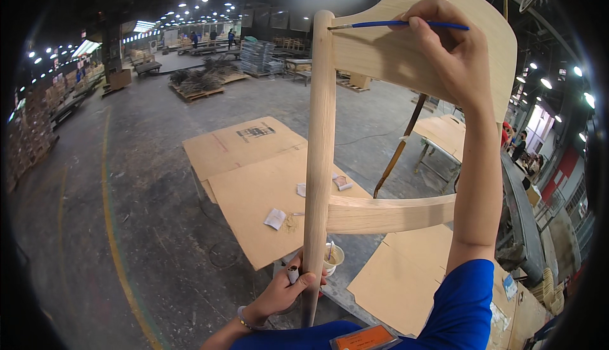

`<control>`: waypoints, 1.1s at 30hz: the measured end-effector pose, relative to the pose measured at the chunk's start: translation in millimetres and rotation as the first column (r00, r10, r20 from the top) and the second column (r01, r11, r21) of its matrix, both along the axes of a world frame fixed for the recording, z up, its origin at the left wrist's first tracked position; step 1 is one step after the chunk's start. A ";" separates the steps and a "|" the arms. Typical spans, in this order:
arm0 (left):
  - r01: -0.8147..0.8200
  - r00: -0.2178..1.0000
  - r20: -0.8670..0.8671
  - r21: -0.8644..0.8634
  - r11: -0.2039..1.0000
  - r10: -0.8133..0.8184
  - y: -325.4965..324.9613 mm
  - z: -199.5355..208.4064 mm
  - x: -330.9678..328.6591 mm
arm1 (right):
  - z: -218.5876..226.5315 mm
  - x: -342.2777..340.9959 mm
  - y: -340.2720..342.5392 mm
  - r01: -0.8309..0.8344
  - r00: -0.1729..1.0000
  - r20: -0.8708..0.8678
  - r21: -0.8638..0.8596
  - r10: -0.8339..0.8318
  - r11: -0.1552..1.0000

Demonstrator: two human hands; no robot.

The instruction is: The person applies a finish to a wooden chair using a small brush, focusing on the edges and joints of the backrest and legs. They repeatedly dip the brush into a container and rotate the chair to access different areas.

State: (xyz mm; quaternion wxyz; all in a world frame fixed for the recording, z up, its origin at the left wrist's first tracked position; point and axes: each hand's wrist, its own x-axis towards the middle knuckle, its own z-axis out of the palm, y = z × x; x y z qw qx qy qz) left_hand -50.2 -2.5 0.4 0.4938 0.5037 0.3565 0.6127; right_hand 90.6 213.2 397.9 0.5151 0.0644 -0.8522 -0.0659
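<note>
An unpainted pale wooden chair frame stands tilted in front of me, with a round post (pixel 319 140), a broad curved backrest (pixel 374 55) and a lower rail (pixel 393 215). My right hand (pixel 453 45) pinches a thin blue paintbrush (pixel 390 24), held level across the backrest. Its dark tip touches the top of the post, where the backrest joins it. Low on the same post, my left hand (pixel 285 291) is closed around the wood. A small whitish rolled piece (pixel 292 274) sticks out of that hand. Just beside it stands a white cup (pixel 333 258) with a stick in it.
Cardboard sheets (pixel 254 188) cover the work surface under the chair. Scraps of sandpaper (pixel 275 218) lie on them next to some pale crumbs. Another covered table (pixel 444 135) stands behind at the right. Stacked pallets (pixel 206 78) and distant people (pixel 231 38) are across the workshop floor.
</note>
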 end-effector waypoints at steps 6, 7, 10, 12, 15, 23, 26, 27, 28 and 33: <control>-0.022 0.999 -0.043 0.026 0.999 0.023 -0.4 -0.4 -8.6 | 1.2 -8.3 0.6 0.004 1.000 -0.008 0.018 -0.004 1.000; -0.021 0.999 -0.041 0.022 1.000 0.022 -0.7 0.4 -9.8 | 1.2 -9.7 0.0 0.012 1.000 -0.011 0.023 -0.012 1.000; -0.063 0.998 -0.030 0.030 0.998 0.064 -2.6 4.1 -10.2 | 0.2 -13.6 -1.2 0.027 1.000 -0.014 0.016 -0.027 1.000; -0.087 0.996 -0.019 0.032 0.996 0.087 -3.4 6.5 -11.1 | 0.1 -17.2 -1.4 0.028 0.999 -0.017 0.012 -0.028 1.000; -0.093 0.996 -0.009 0.020 0.995 0.094 -5.0 8.5 -14.2 | -0.6 -22.9 -0.9 0.030 0.999 -0.034 0.013 -0.030 0.999; -0.076 0.997 0.023 0.004 0.997 0.076 -7.0 8.1 -25.5 | -1.7 -34.8 -0.4 0.001 1.000 -0.025 -0.014 -0.002 1.000; -0.076 0.997 0.017 0.021 0.997 0.075 -7.6 6.4 -29.8 | -0.7 -39.4 -0.4 0.022 0.999 -0.046 0.025 -0.020 0.999; -0.075 0.997 -0.005 0.032 0.997 0.075 -7.0 6.0 -29.7 | -0.5 -39.0 -0.3 0.013 0.999 -0.049 0.007 -0.013 1.000; -0.066 0.998 -0.012 0.040 0.997 0.066 -6.5 5.0 -32.3 | -1.0 -40.9 -0.5 0.005 0.999 -0.051 -0.011 -0.006 1.000; -0.071 0.996 -0.050 0.049 0.996 0.073 -7.3 2.4 -38.0 | -0.1 -44.9 -0.5 0.010 0.998 -0.056 0.004 -0.009 1.000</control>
